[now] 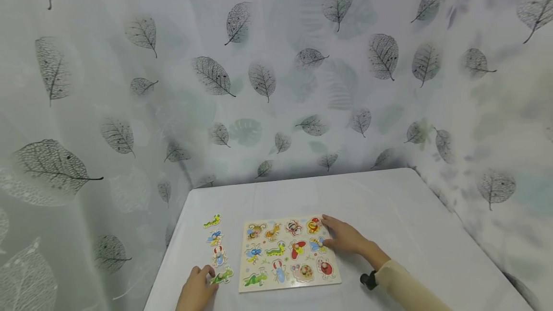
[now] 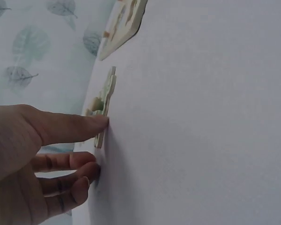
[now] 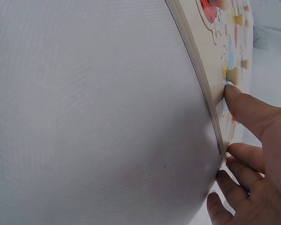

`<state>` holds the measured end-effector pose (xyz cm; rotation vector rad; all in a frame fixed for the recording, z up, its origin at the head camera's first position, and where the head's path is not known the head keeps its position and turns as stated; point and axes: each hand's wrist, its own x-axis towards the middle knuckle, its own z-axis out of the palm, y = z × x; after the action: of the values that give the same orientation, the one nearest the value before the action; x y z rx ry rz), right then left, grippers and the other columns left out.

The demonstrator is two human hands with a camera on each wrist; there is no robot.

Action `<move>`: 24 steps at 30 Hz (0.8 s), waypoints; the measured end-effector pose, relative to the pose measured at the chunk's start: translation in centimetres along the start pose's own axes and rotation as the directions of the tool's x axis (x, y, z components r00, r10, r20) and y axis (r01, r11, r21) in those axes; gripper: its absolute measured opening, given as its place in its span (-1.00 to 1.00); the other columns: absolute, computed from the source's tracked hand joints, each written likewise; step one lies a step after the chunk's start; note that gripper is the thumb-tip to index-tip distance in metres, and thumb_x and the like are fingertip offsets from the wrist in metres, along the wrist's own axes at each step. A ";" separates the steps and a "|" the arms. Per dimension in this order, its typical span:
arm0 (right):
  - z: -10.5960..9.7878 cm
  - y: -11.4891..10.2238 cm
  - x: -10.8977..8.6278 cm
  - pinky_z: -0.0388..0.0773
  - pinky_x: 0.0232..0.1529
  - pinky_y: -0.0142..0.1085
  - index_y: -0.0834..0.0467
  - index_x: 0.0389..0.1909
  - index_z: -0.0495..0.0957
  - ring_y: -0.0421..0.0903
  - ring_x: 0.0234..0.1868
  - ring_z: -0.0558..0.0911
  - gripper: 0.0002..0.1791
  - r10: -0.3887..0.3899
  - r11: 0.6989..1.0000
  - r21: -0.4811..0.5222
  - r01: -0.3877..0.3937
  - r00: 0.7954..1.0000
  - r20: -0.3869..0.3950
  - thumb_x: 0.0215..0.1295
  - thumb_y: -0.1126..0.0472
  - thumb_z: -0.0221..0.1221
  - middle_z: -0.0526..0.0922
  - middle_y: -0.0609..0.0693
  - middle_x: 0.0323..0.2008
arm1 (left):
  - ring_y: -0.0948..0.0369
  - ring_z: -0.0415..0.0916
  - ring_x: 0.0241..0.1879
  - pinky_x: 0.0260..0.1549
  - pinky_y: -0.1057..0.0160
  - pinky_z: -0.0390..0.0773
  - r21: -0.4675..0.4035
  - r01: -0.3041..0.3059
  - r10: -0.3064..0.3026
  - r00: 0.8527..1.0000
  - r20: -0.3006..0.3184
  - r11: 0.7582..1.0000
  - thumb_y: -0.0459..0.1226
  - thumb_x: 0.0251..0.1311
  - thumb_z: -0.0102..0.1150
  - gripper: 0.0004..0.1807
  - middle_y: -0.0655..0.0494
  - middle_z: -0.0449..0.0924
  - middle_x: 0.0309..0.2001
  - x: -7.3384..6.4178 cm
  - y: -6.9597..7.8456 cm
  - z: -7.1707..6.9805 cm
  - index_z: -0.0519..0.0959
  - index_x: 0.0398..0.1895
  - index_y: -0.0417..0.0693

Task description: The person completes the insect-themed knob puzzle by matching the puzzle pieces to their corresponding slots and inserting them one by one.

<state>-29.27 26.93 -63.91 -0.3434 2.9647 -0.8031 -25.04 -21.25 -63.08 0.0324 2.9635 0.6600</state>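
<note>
A wooden insect puzzle board point(image 1: 266, 288) lies flat on the white-covered table. To its left is a column of loose pieces, with the green grasshopper puzzle piece point(image 1: 223, 276) nearest the person. My left hand point(image 1: 198, 286) pinches that piece's left end between thumb and index finger. In the left wrist view the thumb meets the grasshopper piece's edge, and the other fingers curl beneath. At the board's far right corner rests my right hand point(image 1: 345, 237), its thumb touching the top face near a blue-and-yellow insect piece point(image 1: 318, 245) and its loosely extended fingers along the edge.
Beyond the grasshopper lie a stag beetle piece point(image 1: 219, 256), a blue fly piece point(image 1: 214, 238) and a caterpillar piece point(image 1: 212, 221). Knobbed pieces, including a ladybug point(image 1: 325, 268), sit in the board. A leaf-patterned curtain point(image 1: 285, 114) hangs behind the table point(image 1: 367, 196).
</note>
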 end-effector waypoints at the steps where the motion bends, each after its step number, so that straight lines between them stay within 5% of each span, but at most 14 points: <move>1: 0.0 0.0 0.0 0.33 0.47 0.16 0.19 0.49 0.40 0.20 0.53 0.33 -0.14 0.005 1.000 -0.002 -0.005 1.000 0.001 0.25 -0.05 0.48 0.31 0.11 0.56 | 0.16 0.36 -0.44 -0.51 0.20 0.44 -0.012 -0.003 0.003 1.000 -0.003 1.000 -0.29 0.10 0.51 -0.74 0.03 0.34 -0.36 0.0 -0.2 0.2 0.58 -0.24 -0.04; 8: 0.0 0.0 0.0 0.31 0.48 0.15 0.19 0.50 0.38 0.20 0.54 0.32 -0.14 0.014 1.000 0.006 -0.014 1.000 0.016 0.27 -0.04 0.47 0.29 0.11 0.57 | 0.21 0.34 -0.43 -0.48 0.26 0.40 -0.061 -0.009 0.008 1.000 -0.022 0.998 -0.36 0.12 0.48 -0.79 0.12 0.36 -0.41 0.0 -0.3 0.5 0.59 -0.28 -0.06; 18: -0.1 -0.2 0.0 0.31 0.47 0.18 0.23 0.49 0.39 0.23 0.53 0.32 -0.14 0.004 1.000 -0.007 -0.004 1.000 0.014 0.27 -0.03 0.47 0.29 0.14 0.57 | 0.27 0.30 -0.49 -0.54 0.32 0.31 -0.123 -0.133 0.120 0.987 -0.106 0.983 -0.36 0.07 0.51 -0.77 0.19 0.38 -0.47 0.0 0.1 0.7 0.61 -0.27 -0.10; 24: 0.0 -0.2 -0.1 0.33 0.46 0.18 0.22 0.49 0.40 0.22 0.53 0.33 -0.14 0.013 1.000 -0.015 -0.013 1.000 0.013 0.25 -0.05 0.47 0.30 0.12 0.56 | 0.28 0.29 -0.51 -0.56 0.33 0.29 -0.111 -0.137 0.123 0.985 -0.119 0.984 -0.37 0.15 0.43 -0.84 0.21 0.38 -0.49 0.4 0.5 1.2 0.63 -0.24 -0.09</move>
<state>-29.15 26.78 -63.82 -0.3288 2.9595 -0.7743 -25.34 -20.24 -64.00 0.1872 3.0424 0.8820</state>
